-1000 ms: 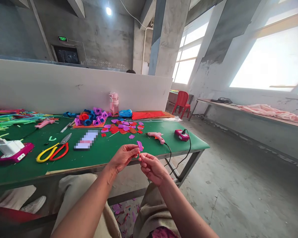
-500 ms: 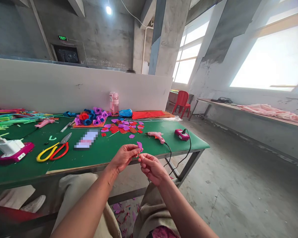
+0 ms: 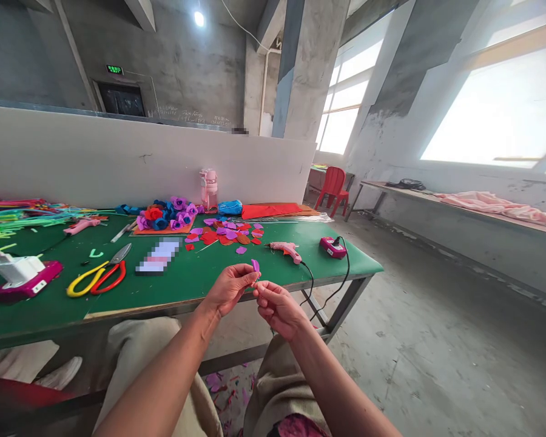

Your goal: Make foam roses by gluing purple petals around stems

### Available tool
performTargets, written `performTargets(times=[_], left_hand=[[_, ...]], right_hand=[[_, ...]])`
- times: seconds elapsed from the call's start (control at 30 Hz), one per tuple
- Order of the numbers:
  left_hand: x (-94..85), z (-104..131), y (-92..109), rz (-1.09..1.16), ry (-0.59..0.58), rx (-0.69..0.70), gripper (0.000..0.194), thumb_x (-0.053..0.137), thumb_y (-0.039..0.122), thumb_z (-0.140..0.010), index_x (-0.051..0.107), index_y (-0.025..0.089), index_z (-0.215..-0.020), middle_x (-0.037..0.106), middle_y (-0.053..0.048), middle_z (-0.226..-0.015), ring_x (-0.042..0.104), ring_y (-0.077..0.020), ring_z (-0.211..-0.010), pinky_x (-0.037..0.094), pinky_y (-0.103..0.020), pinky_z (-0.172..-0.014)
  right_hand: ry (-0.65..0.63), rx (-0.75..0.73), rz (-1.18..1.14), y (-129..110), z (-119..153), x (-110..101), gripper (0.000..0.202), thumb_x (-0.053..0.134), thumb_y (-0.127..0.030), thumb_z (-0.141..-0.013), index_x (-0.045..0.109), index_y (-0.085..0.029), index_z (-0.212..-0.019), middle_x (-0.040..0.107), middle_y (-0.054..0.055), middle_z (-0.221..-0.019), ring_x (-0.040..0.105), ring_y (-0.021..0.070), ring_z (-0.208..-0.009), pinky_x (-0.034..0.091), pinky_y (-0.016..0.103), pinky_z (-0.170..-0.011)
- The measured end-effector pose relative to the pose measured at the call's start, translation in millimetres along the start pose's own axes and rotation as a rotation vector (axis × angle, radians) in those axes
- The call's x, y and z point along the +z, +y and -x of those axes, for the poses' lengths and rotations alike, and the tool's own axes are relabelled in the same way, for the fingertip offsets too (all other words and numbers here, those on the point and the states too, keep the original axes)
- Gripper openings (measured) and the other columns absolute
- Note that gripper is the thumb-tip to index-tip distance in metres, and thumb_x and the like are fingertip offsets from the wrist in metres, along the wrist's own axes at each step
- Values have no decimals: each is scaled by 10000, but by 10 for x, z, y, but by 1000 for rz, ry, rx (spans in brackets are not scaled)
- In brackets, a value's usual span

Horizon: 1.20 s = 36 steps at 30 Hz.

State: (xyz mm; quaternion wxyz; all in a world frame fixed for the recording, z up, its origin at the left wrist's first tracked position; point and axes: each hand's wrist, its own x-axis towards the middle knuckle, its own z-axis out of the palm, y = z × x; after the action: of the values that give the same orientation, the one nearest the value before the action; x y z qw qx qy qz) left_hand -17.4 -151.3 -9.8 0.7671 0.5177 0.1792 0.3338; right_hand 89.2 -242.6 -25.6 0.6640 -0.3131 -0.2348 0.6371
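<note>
Left hand (image 3: 232,286) and right hand (image 3: 279,306) near frame center, at the table's front edge. Left: thumb and fingers pinched on a small purple petal piece (image 3: 255,266), which sticks up above the fingertips. Right: thumb and index pinched together just below it; can't tell what is between them.

Just above the hands: loose red and purple petals (image 3: 227,233) on the green table (image 3: 200,273). Right of those, pink glue gun (image 3: 287,250), then magenta power strip (image 3: 333,247) with black cord.

Left of the hands: pixelated rectangle (image 3: 159,257), scissors (image 3: 101,278) with one yellow and one red handle. Center-left, behind: finished-looking blue, purple and red flowers (image 3: 167,215). Pink bottle (image 3: 208,191) by the white partition (image 3: 155,158). Red chair (image 3: 333,187) right of center.
</note>
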Motion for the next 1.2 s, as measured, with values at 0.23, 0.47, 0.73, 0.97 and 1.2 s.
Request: performTargets(times=[0.23,0.47,0.73,0.97,1.2], left_hand=[[-13,5,1,-19,2,30,199,767,266,-607,633,128,-658,539,21,-588,492,-73,-571,384,-206,-548],[-19,10,6,-23,-42,35,196,757,244,-620,602,127,-644,528,30,-594,470,-66,-566,370,-206,-550],[-28,31,42,3,-115,-20,279,751,339,-629,613,125,-742,517,22,-620,448,-67,-559,368,-214,-560],[-119,27,145,-62,-50,20,315,751,345,-633,655,125,-838,558,-2,-681,443,-66,-574,354,-213,-565],[-44,45,69,-107,-106,-78,250,748,330,-633,656,115,-720,594,-12,-613,499,-80,-551,403,-228,-585]], right_hand=[[-19,6,12,1,-1,-10,212,773,-218,-634,620,-120,-744,594,5,-681,377,6,-473,227,118,-376],[27,-105,203,-7,32,47,239,746,-309,-669,627,-127,-767,614,14,-698,424,18,-477,290,141,-413],[50,-101,160,5,51,89,245,763,-311,-639,626,-133,-736,602,1,-669,419,21,-474,286,145,-409],[107,-95,85,-22,51,90,224,770,-277,-634,637,-131,-740,602,4,-657,406,20,-465,283,139,-393],[59,-39,20,11,61,112,199,762,-242,-644,628,-121,-728,596,-1,-651,413,13,-461,298,116,-382]])
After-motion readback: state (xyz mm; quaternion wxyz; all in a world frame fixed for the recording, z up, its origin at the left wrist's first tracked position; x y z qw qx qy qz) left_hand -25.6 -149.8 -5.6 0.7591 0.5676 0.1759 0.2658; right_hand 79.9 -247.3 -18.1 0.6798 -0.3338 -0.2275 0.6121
